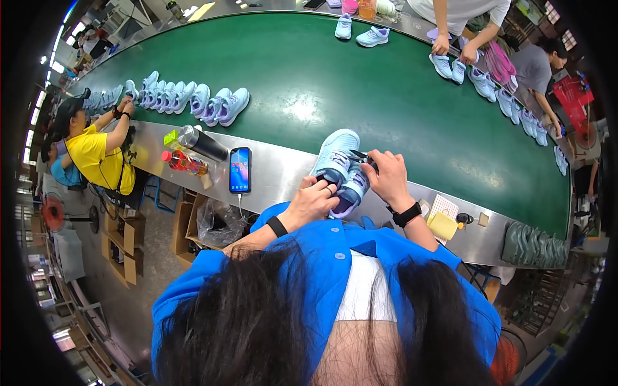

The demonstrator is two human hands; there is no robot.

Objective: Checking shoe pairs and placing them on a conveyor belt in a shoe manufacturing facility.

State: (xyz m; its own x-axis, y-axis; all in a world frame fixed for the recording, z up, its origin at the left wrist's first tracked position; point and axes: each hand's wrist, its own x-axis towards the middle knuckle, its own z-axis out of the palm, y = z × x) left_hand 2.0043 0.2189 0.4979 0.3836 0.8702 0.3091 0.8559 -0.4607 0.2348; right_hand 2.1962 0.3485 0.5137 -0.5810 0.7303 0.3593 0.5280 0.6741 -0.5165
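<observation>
A pair of light blue sneakers [341, 143] with lilac soles lies in front of me, at the steel edge of the green table. My left hand [312, 203] is closed on the collar of the sneakers, its fingers at the opening. My right hand [389, 177] is closed around a small dark tool [358, 156] that looks like thread snips. Its tip reaches over the laces of the nearer sneaker [352, 188]. The fingers hide most of the tool.
Left of me on the steel edge are a phone [240, 170] on a cable, a tumbler [203, 142] and a red-capped bottle [185, 161]. A yellow sponge [443, 226] lies at right. Rows of sneakers [174, 96] stand on the green surface [293, 71]. Co-workers [100, 151] handle shoes left and across.
</observation>
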